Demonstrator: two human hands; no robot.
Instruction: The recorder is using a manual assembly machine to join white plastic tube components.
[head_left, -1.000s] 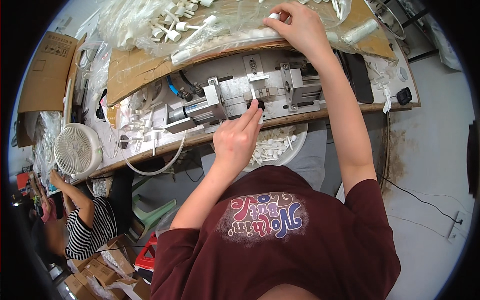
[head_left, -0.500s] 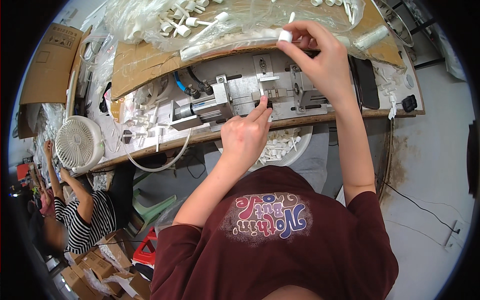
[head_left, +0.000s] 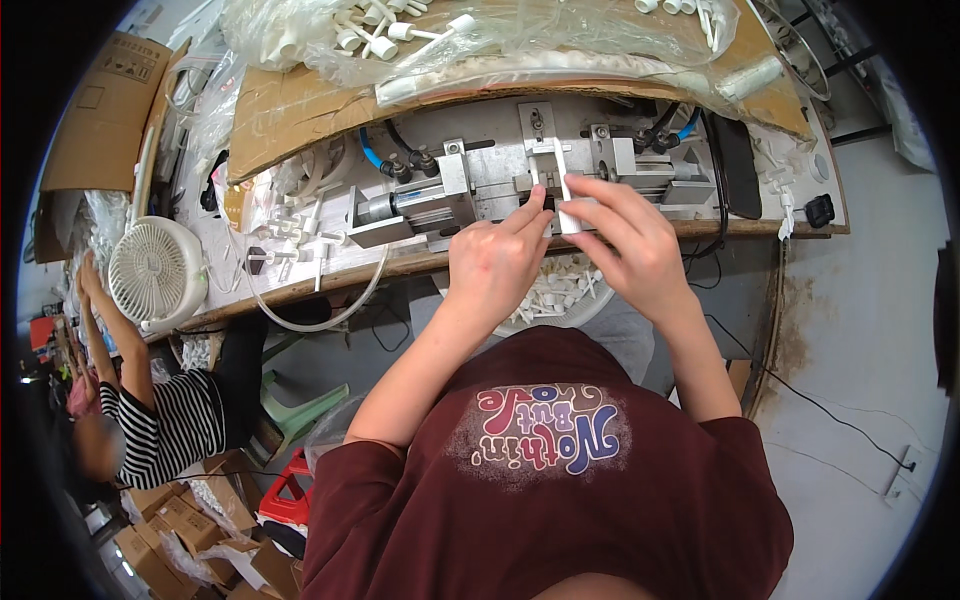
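My right hand [head_left: 625, 240] pinches a slim white plastic part with a rod [head_left: 563, 190], tilted over the front of a metal clamping fixture [head_left: 540, 130]. Close beside it, my left hand [head_left: 500, 255] has its fingers drawn together at the fixture's middle. The left index fingertip meets the lower end of a narrow white piece [head_left: 535, 165] there; whatever lies beneath the fingers is hidden. A pneumatic cylinder [head_left: 400, 210] flanks the fixture on the left and another cylinder [head_left: 655, 175] on the right.
Cardboard [head_left: 290, 120] carries clear plastic bags and several white rod parts behind the fixture. A basin of white pieces [head_left: 560, 295] rests below the table edge. To the left stand a white fan [head_left: 158, 272] and a person in a striped shirt [head_left: 185, 430].
My right hand has come down from the cardboard edge to the fixture, bringing the white part beside my left hand. The left hand stays near the fixture. The co-worker's arms have shifted.
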